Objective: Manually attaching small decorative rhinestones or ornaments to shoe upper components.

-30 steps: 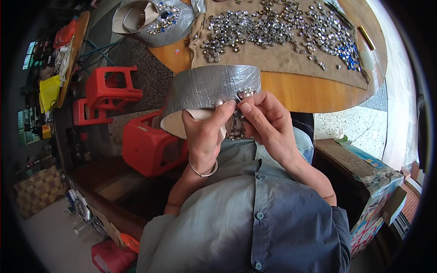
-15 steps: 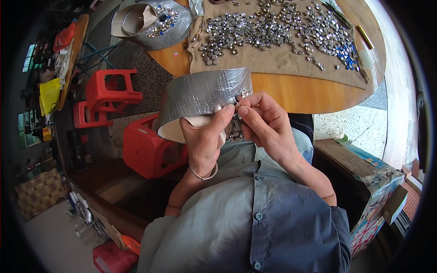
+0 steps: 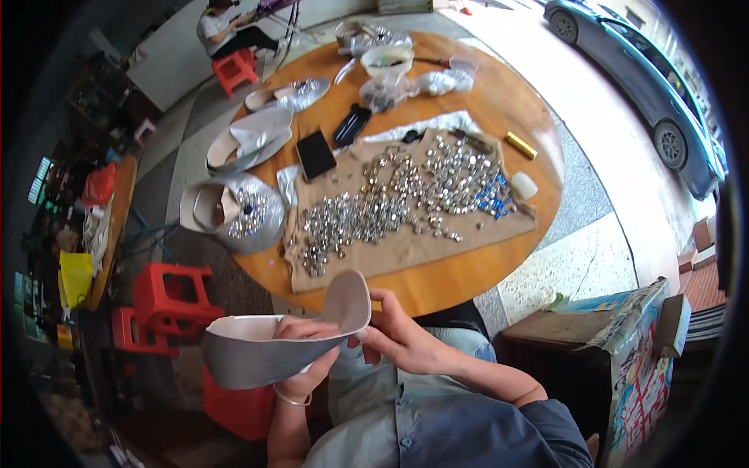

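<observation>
My left hand (image 3: 310, 377) grips a wide silver band (image 3: 250, 363) with a pale lining, its fingers reaching over the rim into the hollow. At the band's right end a rounded flap (image 3: 347, 300) stands up, its pale inner face turned toward me. My right hand (image 3: 407, 343) closes on this end, thumb and fingers at the flap's lower right edge. Whether a needle or thread is between those fingers is too small to tell. The band's outer decorated side is hidden. Beyond it, loose rhinestones (image 3: 359, 214) lie on a brown cloth (image 3: 460, 248).
A round wooden table (image 3: 413, 295) carries a dark phone-like slab (image 3: 315, 154), a gold tube (image 3: 521, 146), a white bowl (image 3: 387, 59) and a rhinestone-covered silver piece (image 3: 261, 204). Red stools (image 3: 175, 296) stand left. A cardboard-topped box (image 3: 577, 316) is at right. A person (image 3: 222, 31) sits far off.
The view has lifted, showing more table, a person and a car. The band has been turned so its lining faces me. My right hand has shifted from the stones to the flap's edge.
</observation>
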Tool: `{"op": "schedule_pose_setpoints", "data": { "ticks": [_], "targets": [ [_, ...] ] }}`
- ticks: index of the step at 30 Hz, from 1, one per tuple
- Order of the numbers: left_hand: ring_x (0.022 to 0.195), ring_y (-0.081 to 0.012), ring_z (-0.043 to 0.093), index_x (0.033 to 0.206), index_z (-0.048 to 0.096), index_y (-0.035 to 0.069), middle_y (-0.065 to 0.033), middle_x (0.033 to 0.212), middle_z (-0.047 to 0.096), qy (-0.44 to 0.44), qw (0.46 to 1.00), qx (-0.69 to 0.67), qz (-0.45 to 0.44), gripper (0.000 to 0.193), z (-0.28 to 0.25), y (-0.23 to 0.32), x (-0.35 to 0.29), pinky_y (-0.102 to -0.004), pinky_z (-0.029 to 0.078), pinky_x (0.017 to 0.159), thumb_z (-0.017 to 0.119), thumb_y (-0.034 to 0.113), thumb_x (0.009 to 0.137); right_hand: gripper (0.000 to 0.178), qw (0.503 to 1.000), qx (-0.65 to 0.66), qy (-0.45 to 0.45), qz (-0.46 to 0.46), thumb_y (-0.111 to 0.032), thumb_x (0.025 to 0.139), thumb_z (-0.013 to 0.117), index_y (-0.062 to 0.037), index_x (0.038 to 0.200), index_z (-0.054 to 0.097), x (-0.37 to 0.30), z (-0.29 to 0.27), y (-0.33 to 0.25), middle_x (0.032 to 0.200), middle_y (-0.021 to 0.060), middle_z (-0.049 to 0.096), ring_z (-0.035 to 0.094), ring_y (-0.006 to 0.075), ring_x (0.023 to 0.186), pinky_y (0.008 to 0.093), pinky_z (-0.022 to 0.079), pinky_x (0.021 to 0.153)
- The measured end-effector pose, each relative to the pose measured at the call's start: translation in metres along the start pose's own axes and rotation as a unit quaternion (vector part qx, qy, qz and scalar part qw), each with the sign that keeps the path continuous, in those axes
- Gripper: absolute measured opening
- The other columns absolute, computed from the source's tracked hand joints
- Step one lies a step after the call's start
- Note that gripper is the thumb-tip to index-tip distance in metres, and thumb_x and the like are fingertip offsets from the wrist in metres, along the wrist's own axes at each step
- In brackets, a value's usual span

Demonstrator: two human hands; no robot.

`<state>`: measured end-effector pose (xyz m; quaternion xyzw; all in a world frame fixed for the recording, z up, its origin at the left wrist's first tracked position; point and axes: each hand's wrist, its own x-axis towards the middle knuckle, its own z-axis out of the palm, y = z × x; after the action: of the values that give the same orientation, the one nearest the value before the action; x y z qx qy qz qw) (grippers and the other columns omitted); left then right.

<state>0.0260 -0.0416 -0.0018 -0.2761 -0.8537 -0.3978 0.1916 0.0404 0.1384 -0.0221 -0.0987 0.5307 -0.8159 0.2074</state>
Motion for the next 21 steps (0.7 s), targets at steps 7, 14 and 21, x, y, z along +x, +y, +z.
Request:
{"op": "schedule_pose_setpoints", "data": {
  "ticks": [7,14,21],
  "targets": [
    [0.069,-0.0170,0.056,0.074,0.067,0.013,0.0003,0.079,0.063,-0.121,0.986,-0.058,0.103,0.012,-0.048,0.017,0.018,-0.0289,0.046,0.064,0.072,0.009,0.064,0.023,0.834,-0.474,0.003,-0.282,-0.025,0.083,0.062,-0.0125,0.102,0.062,0.005,-0.021,-0.054,0.091,0.0078,0.048,0.040,0.0232,0.087,0.0340,0.034,0.079],
    [0.068,-0.0161,0.055,0.075,0.067,0.013,0.0001,0.079,0.063,-0.135,0.970,-0.039,0.198,0.012,-0.072,0.025,0.037,-0.0289,0.045,0.062,0.072,0.008,0.065,0.016,0.867,-0.374,-0.151,-0.293,-0.016,0.078,0.067,-0.0070,0.091,0.067,0.016,-0.009,-0.083,0.093,0.0058,0.061,0.054,0.0187,0.087,0.0301,0.042,0.078],
    [0.071,-0.0195,0.057,0.084,0.066,0.006,-0.0028,0.078,0.060,-0.067,0.974,-0.216,-0.021,0.021,-0.060,0.027,0.015,-0.0303,0.045,0.067,0.073,0.006,0.064,0.010,0.938,-0.200,-0.142,-0.243,-0.007,0.081,0.064,-0.0031,0.090,0.067,0.007,0.011,-0.062,0.083,0.0064,0.064,0.058,0.0147,0.078,0.0269,0.045,0.069]
  ]
}}
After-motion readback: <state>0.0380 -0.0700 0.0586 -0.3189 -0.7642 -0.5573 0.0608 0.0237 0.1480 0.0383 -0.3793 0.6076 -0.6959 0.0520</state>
